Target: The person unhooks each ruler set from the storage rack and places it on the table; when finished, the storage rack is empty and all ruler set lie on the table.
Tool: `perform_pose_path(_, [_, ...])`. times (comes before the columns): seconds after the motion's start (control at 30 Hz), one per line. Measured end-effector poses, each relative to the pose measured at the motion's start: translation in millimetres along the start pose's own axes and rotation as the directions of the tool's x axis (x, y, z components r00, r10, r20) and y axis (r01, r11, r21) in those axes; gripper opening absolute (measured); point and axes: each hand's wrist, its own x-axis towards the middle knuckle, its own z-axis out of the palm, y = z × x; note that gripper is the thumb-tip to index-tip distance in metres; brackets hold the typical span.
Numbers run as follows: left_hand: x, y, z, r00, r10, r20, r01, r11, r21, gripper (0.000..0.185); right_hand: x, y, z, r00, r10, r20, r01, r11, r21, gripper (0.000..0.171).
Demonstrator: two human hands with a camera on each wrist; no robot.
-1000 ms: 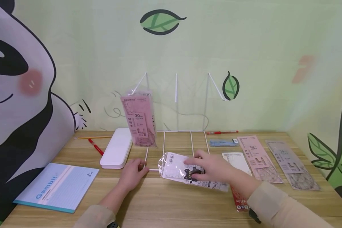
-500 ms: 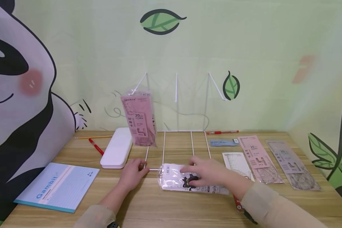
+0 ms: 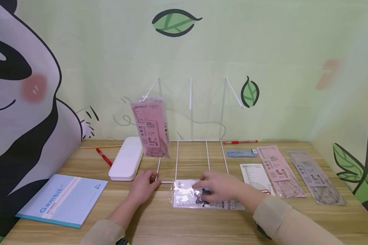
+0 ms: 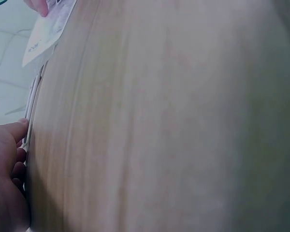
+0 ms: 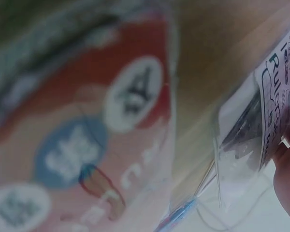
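Note:
In the head view my left hand [image 3: 143,187] holds the near left corner of a white wire rack [image 3: 177,160]; the left wrist view has its thumb and curled fingers [image 4: 20,169] at the rod. My right hand [image 3: 222,187] grips a clear-wrapped ruler set [image 3: 184,194] with a black cat print, thumb and forefinger spread on its upper face. That pack lies lengthwise across the rack's front edge; its underside is hidden. A pink ruler set [image 3: 148,126] hangs on the rack's left hook, with another pack behind it. In the right wrist view the cat pack's end [image 5: 275,87] shows "Ruler".
Right of the rack lie a white-and-red ruler set [image 3: 256,175], a pink one [image 3: 277,166], a grey one [image 3: 316,177], a blue pack [image 3: 240,153] and a red pen [image 3: 240,142]. Leftward are a white case [image 3: 127,158], notebook [image 3: 62,200], red pen [image 3: 103,156] and pencil [image 3: 101,147].
The right hand has brought the cat-print ruler set down and turned it from a slant to level, parallel to the rack's front edge. The left hand stays at the rack's corner.

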Motion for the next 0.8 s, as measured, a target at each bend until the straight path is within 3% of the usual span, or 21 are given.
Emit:
perform_pose_path(0.6, [0.3, -0.2, 0.2, 1.0, -0.013, 0.006, 0.013, 1.0, -0.003, 0.024, 0.6, 1.8, 7.6, 0.999, -0.03, 0.026, 0.03, 1.0, -0.003, 0.04])
perform_pose_path(0.8, [0.1, -0.4, 0.8, 1.0, -0.009, 0.006, 0.009, 1.0, -0.003, 0.024, 2.6, 3.6, 5.6, 1.0, 0.01, 0.01, -0.011, 0.999, 0.047, 0.04])
